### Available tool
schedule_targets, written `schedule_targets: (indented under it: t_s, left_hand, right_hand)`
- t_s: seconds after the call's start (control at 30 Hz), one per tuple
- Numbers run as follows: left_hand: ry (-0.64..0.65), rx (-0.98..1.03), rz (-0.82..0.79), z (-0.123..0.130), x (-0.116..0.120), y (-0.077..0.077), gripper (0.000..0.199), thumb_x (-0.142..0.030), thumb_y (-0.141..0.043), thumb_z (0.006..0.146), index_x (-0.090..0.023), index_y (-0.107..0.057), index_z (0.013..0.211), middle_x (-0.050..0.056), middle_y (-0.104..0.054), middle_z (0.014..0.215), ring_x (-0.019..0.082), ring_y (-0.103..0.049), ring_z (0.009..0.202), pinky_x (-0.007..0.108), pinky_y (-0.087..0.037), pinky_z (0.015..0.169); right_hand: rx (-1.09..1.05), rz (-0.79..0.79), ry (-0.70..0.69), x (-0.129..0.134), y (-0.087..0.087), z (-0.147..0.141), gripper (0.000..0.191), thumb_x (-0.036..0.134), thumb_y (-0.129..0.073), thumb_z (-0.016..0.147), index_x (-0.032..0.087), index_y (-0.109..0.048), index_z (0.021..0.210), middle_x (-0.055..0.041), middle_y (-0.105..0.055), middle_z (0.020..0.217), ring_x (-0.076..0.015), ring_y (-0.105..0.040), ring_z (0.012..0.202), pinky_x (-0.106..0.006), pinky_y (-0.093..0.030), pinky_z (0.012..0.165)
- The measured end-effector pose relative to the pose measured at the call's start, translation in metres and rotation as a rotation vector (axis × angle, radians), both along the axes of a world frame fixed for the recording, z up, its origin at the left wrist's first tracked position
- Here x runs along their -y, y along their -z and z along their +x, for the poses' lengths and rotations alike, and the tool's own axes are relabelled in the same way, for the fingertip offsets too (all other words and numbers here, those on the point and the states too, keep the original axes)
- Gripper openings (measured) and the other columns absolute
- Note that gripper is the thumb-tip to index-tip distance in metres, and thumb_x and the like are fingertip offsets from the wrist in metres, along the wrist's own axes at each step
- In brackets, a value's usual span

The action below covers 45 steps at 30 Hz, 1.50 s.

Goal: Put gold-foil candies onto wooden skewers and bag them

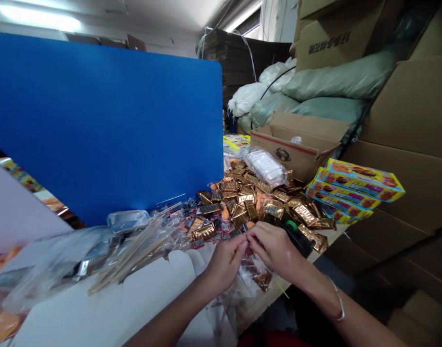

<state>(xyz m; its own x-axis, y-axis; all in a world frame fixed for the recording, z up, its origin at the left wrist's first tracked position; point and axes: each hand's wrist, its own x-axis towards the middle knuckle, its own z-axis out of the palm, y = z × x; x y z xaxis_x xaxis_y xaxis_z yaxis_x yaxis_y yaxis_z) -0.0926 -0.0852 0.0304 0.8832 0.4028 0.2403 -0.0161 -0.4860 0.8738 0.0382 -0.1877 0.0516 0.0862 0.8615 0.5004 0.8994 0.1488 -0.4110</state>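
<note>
Taking twelve o'clock as straight ahead of the hands, one blue partition panel stands at ten o'clock, rising from the back of the worktop. At nine to ten o'clock lie one clear plastic tray and a loose bundle of wooden sticks, too many and too overlapped to count. The left hand and right hand are together, fingertips meeting over one clear packet with brown contents; exactly what they pinch is too small to tell. Just beyond, at twelve o'clock, spreads one heap of gold foil packets, several dozen, uncountable as they overlap. On it sits one clear bag of white items. One black tool with a green button touches the right hand at one o'clock. Further out, at two o'clock, are one open cardboard box and three printed yellow boxes in a stack, perhaps a fourth beneath.

A wrist knocking the black tool could send gold packets sliding off the worktop's edge, and the sticks could snag on the thin packet.
</note>
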Motion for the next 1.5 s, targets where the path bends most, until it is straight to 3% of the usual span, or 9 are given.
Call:
schedule_targets:
  t_s: [0.1, 0.27, 0.43, 0.57, 0.73, 0.87, 1.17, 1.4, 1.5]
  left_hand:
    - [0.011, -0.026, -0.199, 0.007, 0.003, 0.007, 0.033, -0.038, -0.042, 0.091, -0.015, -0.059, 0.076, 0.001, -0.059, 0.064, 0.014, -0.054, 0.060, 0.024, -0.039, 0.059]
    - [0.001, -0.016, -0.614, 0.011, 0.003, 0.006, 0.036, -0.046, -0.051, 0.083, -0.013, -0.060, 0.092, 0.004, -0.067, 0.066, 0.016, -0.060, 0.054, 0.025, -0.042, 0.054]
    - [0.071, -0.056, -0.766, 0.011, 0.005, 0.000, 0.034, -0.046, -0.059, 0.079, -0.013, -0.058, 0.089, 0.005, -0.069, 0.065, 0.015, -0.061, 0.053, 0.025, -0.044, 0.055]
    - [0.106, -0.110, -0.850, 0.010, 0.004, 0.001, 0.031, -0.039, -0.069, 0.071, -0.014, -0.056, 0.083, 0.004, -0.069, 0.070, 0.016, -0.064, 0.059, 0.024, -0.045, 0.058]
    - [0.070, -0.009, -0.889, 0.009, -0.001, -0.002, 0.029, -0.036, -0.073, 0.068, -0.013, -0.059, 0.081, 0.002, -0.065, 0.073, 0.015, -0.062, 0.061, 0.027, -0.047, 0.062]
    - [-0.023, 0.011, -0.934, 0.012, -0.004, 0.004, 0.032, -0.043, -0.071, 0.071, -0.014, -0.061, 0.078, 0.000, -0.060, 0.067, 0.011, -0.055, 0.058, 0.022, -0.041, 0.056]
    - [0.275, -0.199, -0.546, -0.002, -0.032, -0.006, 0.030, -0.046, -0.057, 0.083, -0.016, -0.062, 0.085, 0.000, -0.057, 0.068, 0.012, -0.047, 0.060, 0.023, -0.037, 0.059]
    - [0.096, -0.282, 0.354, -0.004, -0.059, -0.002, 0.033, -0.036, -0.038, 0.094, -0.019, -0.063, 0.083, 0.001, -0.061, 0.074, 0.014, -0.053, 0.068, 0.022, -0.038, 0.063]
    - [-0.315, -0.615, 0.670, -0.012, -0.109, 0.017, 0.034, -0.034, -0.034, 0.095, -0.021, -0.065, 0.099, 0.006, -0.067, 0.093, 0.020, -0.060, 0.084, 0.027, -0.042, 0.074]
  right_hand:
    - [0.027, -0.003, 0.095, 0.000, 0.018, 0.022, 0.016, 0.018, -0.044, 0.090, 0.017, -0.056, 0.080, -0.0046, -0.057, 0.076, -0.0158, -0.054, 0.072, -0.026, -0.039, 0.066]
    - [-0.166, -0.033, 0.642, 0.009, 0.035, 0.088, 0.016, 0.027, -0.050, 0.083, 0.016, -0.061, 0.081, -0.0071, -0.061, 0.076, -0.0194, -0.056, 0.071, -0.031, -0.043, 0.067]
    - [-0.611, -0.155, 0.042, 0.007, 0.023, 0.055, 0.033, 0.040, -0.059, 0.082, 0.017, -0.060, 0.106, -0.0051, -0.066, 0.091, -0.0167, -0.061, 0.077, -0.027, -0.047, 0.065]
    - [-0.454, 0.091, 0.190, 0.000, 0.010, 0.019, 0.019, 0.029, -0.052, 0.089, 0.017, -0.063, 0.078, -0.0027, -0.061, 0.073, -0.0152, -0.056, 0.069, -0.026, -0.044, 0.063]
    - [0.072, 0.181, -0.038, 0.007, 0.015, 0.006, 0.021, 0.015, -0.047, 0.091, 0.017, -0.065, 0.103, -0.0072, -0.060, 0.082, -0.0182, -0.052, 0.077, -0.031, -0.044, 0.068]
    - [0.113, 0.066, -0.092, 0.009, 0.017, 0.007, 0.022, 0.017, -0.049, 0.090, 0.016, -0.062, 0.108, -0.0100, -0.059, 0.094, -0.0208, -0.052, 0.087, -0.035, -0.046, 0.076]
    - [-0.297, -0.019, -0.265, -0.003, 0.000, 0.018, 0.012, 0.021, -0.052, 0.090, 0.019, -0.064, 0.092, -0.0040, -0.061, 0.086, -0.0147, -0.057, 0.081, -0.027, -0.045, 0.073]
    - [-0.538, -0.240, 0.136, -0.038, 0.046, 0.022, 0.031, 0.032, -0.038, 0.095, 0.017, -0.063, 0.087, -0.0018, -0.066, 0.076, -0.0121, -0.059, 0.066, -0.022, -0.045, 0.061]
    - [-0.372, -0.505, 0.315, -0.039, 0.084, 0.024, 0.022, 0.025, -0.051, 0.087, 0.017, -0.066, 0.074, -0.0050, -0.070, 0.075, -0.0151, -0.063, 0.067, -0.024, -0.044, 0.062]
